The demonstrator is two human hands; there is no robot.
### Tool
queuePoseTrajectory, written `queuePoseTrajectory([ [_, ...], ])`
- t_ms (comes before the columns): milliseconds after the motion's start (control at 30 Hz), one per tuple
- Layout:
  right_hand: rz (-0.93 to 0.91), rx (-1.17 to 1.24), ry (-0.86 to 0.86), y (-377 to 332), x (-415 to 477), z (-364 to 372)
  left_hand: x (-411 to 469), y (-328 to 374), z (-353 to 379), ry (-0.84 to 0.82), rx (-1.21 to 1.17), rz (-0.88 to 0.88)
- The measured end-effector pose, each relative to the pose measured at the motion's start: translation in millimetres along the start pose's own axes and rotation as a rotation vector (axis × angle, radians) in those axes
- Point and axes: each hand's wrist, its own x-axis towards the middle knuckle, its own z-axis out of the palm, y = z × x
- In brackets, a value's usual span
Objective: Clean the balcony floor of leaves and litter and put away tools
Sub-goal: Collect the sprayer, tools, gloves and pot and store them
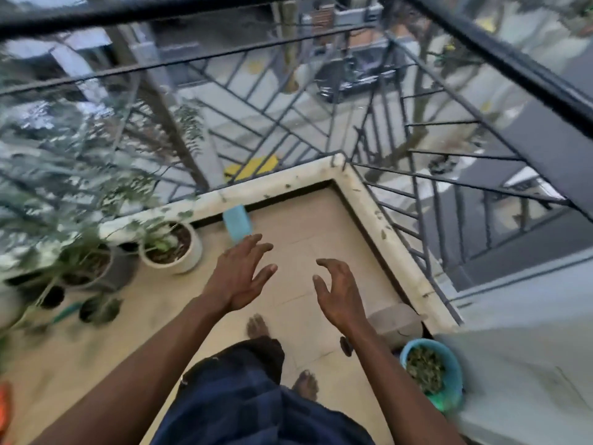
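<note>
Reaching forward with the left hand (242, 274), fingers spread, holding nothing. Same for the right hand (337, 295): open, fingers loosely hooked, empty. Just beyond the left fingertips, leaning on the far kerb (282, 184): a flat pale-blue tool (237, 223), probably a dustpan or scraper, too blurred to say which. Looks like thin plastic, so light and stiff, an easy one-hand lift; best taken by the upper edge, or a handle if any. Near right, against the wall: a teal basin (457, 380) holding gathered leaves (425, 369). Light but loose, so better carried level by the rim with both hands. Close left of the tool, a white plant pot (192, 252), overhanging foliage crowding that side. Grey block (396, 322) just beyond the basin.
</note>
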Motion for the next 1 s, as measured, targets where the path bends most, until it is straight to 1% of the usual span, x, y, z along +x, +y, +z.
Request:
queuePoseTrajectory([
  [67,-0.055,-0.014,-0.082,-19,-9,27,-40,-25,0,0.031,-0.037,-0.096],
  [167,-0.178,-0.069,-0.227,-58,-26,73,-114,-65,1,0.128,-0.131,-0.294],
  [267,-0.285,-0.118,-0.339,-96,-41,118,-183,-103,2,0.207,-0.191,-0.455],
  [400,-0.421,-0.180,-0.452,-148,-66,184,-279,-160,4,0.235,-0.276,-0.677],
  [500,-0.513,-0.225,-0.538,-191,-96,253,-368,-208,8,0.286,-0.347,-0.830],
  [567,-0.545,-0.245,-0.597,-216,-116,291,-418,-231,10,0.316,-0.380,-0.906],
  [600,-0.582,-0.251,-0.643,-236,-135,324,-458,-248,13,0.345,-0.406,-0.972],
  [767,-0.646,-0.222,-0.793,-296,-191,417,-566,-292,23,0.437,-0.471,-1.171],
  [900,-0.689,-0.222,-0.938,-338,-228,484,-636,-327,34,0.468,-0.490,-1.306],
  [1000,-0.733,-0.276,-1.024,-365,-243,532,-678,-355,40,0.502,-0.552,-1.400],
])
